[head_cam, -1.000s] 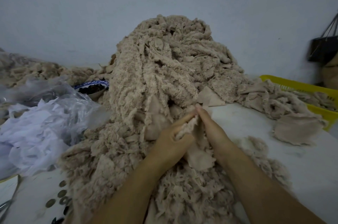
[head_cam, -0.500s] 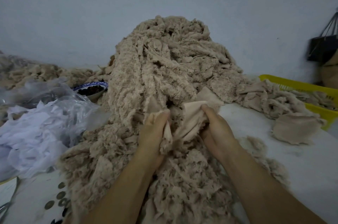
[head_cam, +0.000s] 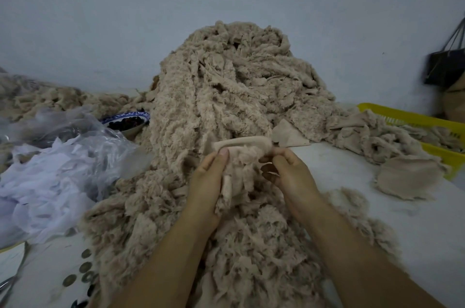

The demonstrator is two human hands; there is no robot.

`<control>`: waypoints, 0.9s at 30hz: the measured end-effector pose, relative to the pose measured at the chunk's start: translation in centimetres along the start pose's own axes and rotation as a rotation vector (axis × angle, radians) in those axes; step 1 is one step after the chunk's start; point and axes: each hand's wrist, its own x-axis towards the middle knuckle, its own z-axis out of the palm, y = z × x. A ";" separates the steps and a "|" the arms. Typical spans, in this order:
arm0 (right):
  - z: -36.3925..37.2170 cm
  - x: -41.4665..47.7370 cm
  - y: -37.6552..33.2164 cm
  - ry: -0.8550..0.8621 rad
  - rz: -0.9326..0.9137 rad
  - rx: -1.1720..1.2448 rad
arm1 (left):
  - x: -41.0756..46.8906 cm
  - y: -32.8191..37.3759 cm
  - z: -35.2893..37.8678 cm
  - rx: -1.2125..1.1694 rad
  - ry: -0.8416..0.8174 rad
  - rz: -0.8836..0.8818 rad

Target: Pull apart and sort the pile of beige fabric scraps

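Note:
A tall pile of beige fabric scraps (head_cam: 226, 96) rises against the wall and spills down toward me. In front of it, my left hand (head_cam: 207, 182) grips one end of a beige scrap (head_cam: 241, 154), thumb up along it. My right hand (head_cam: 286, 172) pinches the scrap's other end with curled fingers. The scrap is stretched between both hands just above the lower heap. A flat sorted scrap (head_cam: 407, 177) lies on the white table (head_cam: 339, 172) to the right.
A yellow basket (head_cam: 412, 119) with more scraps stands at the right. White fabric in a clear plastic bag (head_cam: 50, 172) lies at the left, with a blue-rimmed bowl (head_cam: 128, 119) behind it. Coins (head_cam: 85, 270) lie near the front left. A dark bag (head_cam: 445, 66) hangs on the wall.
Both hands have lifted a scrap out of the heap and moved apart, spreading it sideways between them.

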 end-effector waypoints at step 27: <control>0.0 -0.9 -0.5 0.078 0.015 -0.557 | -0.3 -0.7 0.4 -0.052 -0.029 0.027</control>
